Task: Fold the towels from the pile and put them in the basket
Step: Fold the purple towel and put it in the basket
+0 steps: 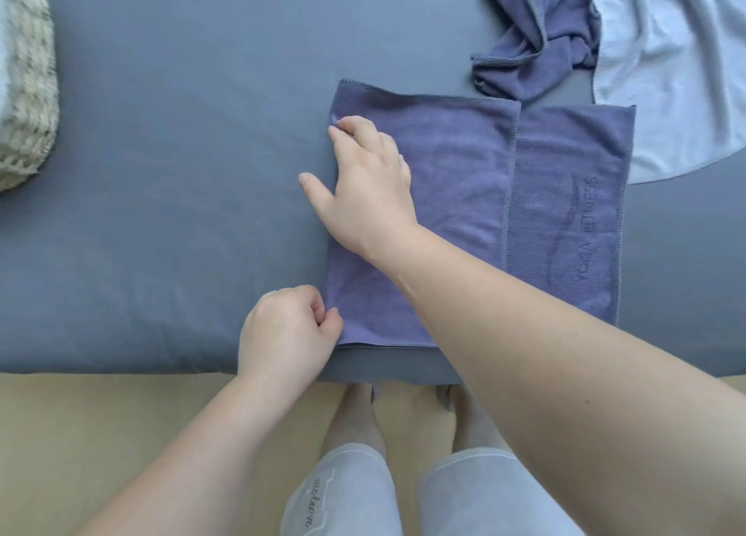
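- Tan floor (121, 406) is nearest me, with my bare feet (359, 406) on it and my pale grey shorts (355, 491) above them.
- My left hand (288, 329) is at the front edge of the bed with the grey-blue sheet (181, 152). Its fingers are curled tight, and thumb and forefinger pinch the near left corner of the folded purple microfibre towel (464, 196).
- That towel lies flat on the bed, its near hem close to the front edge and a little right of the middle. The top layer stops short of the right side, which leaves a strip bare with the stamped words YOGA FITNESS.
- My right hand (363, 184) reaches across the towel to its left edge, near the far left corner. The fingers are curled down and grip the fabric there, while the thumb sticks out sideways over the sheet.
- Just beyond the towel's far right corner lies a crumpled purple towel (537, 47).
- Beside it, toward the bed's far right corner, spreads a pale grey-white towel (666, 71), which touches the crumpled one.
- At the far left edge, well apart from the towels, stands a woven basket of pale mottled fibre (24, 91), only partly in view.
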{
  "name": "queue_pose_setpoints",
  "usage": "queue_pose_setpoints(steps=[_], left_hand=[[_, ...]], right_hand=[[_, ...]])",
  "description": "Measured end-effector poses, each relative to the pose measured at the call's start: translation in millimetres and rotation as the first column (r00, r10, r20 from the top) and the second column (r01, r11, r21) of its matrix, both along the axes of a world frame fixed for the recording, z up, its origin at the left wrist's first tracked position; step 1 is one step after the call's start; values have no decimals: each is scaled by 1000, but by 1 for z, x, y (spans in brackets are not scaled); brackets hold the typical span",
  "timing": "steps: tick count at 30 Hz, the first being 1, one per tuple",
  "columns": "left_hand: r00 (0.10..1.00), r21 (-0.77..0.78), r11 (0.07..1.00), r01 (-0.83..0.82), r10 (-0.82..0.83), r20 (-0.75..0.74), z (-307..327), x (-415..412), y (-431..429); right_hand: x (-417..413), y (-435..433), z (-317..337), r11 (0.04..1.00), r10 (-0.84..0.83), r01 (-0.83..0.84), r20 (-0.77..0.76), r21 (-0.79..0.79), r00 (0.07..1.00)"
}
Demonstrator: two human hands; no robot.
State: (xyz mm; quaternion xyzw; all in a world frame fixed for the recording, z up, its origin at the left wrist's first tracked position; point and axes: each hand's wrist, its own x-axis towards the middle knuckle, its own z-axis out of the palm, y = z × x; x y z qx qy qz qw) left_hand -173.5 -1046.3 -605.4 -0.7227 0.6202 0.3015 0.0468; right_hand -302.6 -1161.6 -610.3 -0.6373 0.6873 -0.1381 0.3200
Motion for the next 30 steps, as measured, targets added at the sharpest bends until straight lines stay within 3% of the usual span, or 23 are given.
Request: queue_pose_setpoints(steps=[10,15,21,25,30], left_hand=[[981,-43,996,-81,87,175,4,67,-6],[1000,-196,981,2,-1,6,7,31,0],[953,-240,944,225,-265,-149,4,-55,10],[940,-183,931,316,-333,-72,-5,-91,21],[960,-136,955,263,-274,-66,-16,-101,31]], right_hand=[[39,-6,0,975,223,-214,267,-65,938],[-11,4,-8,991,45,-14,238,-130,970],[-98,12,-13,964,-208,219,87,-149,974],[-132,19,-18,988,-151,154,98,-20,984],[-141,18,-20,996,-43,37,74,82,996]])
